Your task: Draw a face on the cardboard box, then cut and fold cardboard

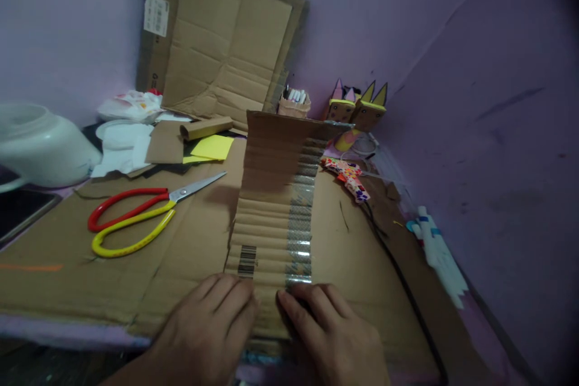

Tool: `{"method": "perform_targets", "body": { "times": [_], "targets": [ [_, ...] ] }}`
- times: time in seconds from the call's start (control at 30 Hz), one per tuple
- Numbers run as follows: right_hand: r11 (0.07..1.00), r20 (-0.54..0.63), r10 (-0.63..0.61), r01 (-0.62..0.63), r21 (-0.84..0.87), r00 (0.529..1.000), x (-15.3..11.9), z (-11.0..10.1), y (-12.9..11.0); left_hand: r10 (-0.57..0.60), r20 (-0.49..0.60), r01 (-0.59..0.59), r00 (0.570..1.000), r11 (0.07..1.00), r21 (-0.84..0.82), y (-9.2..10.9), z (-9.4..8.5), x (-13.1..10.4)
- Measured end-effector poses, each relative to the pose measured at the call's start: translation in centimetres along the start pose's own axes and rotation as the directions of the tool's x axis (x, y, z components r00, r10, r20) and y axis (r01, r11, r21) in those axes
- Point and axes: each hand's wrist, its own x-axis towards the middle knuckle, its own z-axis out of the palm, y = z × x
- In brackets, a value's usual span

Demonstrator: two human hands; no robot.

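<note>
A creased cardboard strip (266, 211) runs away from me across the table, its far end bent up. Shiny patterned tape covers its right side, and a barcode is printed near its close end. At the left near edge, my left hand (210, 316) is closed on the strip with its fingers curled. My right hand (330, 325) grips the right near edge the same way. Both thumbs are mostly hidden. Scissors (178, 196) with one red and one yellow handle lie open to the left. Right of the strip rests a colourfully patterned glue gun (348, 178).
A cardboard sheet (181, 259) covers the table. Large cardboard pieces (217, 42) lean on the wall behind. At left are a white jug (40, 145) and a dark flat device (22, 214). Yellow paper (212, 148) lies behind the scissors. A black cord (402, 271) runs down the right.
</note>
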Motion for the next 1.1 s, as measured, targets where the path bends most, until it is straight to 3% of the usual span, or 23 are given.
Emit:
{"method": "perform_targets", "body": {
  "times": [0.13, 0.27, 0.33, 0.4, 0.47, 0.57, 0.67, 0.8, 0.87, 1.0, 1.1],
  "targets": [
    [1.000, -0.029, -0.001, 0.000, -0.015, 1.000, 0.5, 0.1, -1.0, -0.004, 0.057, 0.005, 0.998, 1.000, -0.018, 0.4, 0.2, 0.0],
    [0.987, -0.057, 0.122, -0.116, 0.110, 0.991, 1.8, 0.1, -0.9, -0.113, 0.233, 0.147, 0.966, 0.980, -0.137, 0.0, -0.2, 1.1],
    [0.964, -0.001, 0.197, -0.193, 0.182, 0.980, 2.6, 0.3, -0.5, -0.196, 0.399, 0.279, 0.896, 0.946, -0.162, -0.6, -0.5, 2.5],
    [0.938, 0.078, 0.255, -0.266, 0.220, 0.964, 3.4, 0.4, -0.1, -0.274, 0.567, 0.397, 0.777, 0.912, -0.102, -1.3, -0.8, 4.1],
    [0.914, 0.156, 0.298, -0.328, 0.238, 0.942, 3.9, 0.5, 0.3, -0.318, 0.661, 0.453, 0.680, 0.891, -0.038, -1.9, -0.9, 5.6],
    [0.869, 0.243, 0.311, -0.379, 0.319, 0.919, 4.2, 0.4, 0.8, -0.324, 0.691, 0.469, 0.646, 0.883, -0.025, -2.7, -0.9, 6.5],
    [0.803, 0.250, 0.266, -0.357, 0.477, 0.931, 3.8, 0.0, 1.5, -0.274, 0.666, 0.470, 0.694, 0.873, -0.130, -3.1, -1.2, 5.5],
    [0.758, 0.123, 0.113, -0.166, 0.631, 0.986, 2.7, -0.4, 2.2, -0.112, 0.464, 0.335, 0.879, 0.837, -0.433, -3.4, -1.8, 2.7],
    [0.799, 0.033, 0.057, -0.066, 0.598, 0.998, 2.3, -0.5, 2.3, -0.073, 0.316, 0.204, 0.946, 0.892, -0.404, -3.5, -1.8, 1.3],
    [0.890, -0.067, -0.010, 0.040, 0.455, 0.998, 1.8, -0.4, 2.3, 0.002, 0.144, 0.020, 0.990, 0.988, -0.155, -3.7, -1.6, 0.3],
    [0.893, -0.049, -0.057, 0.073, 0.444, 0.997, 1.9, 0.0, 2.6, 0.066, 0.177, -0.054, 0.982, 0.996, -0.070, -3.9, -2.0, 1.0]
  ]
}}
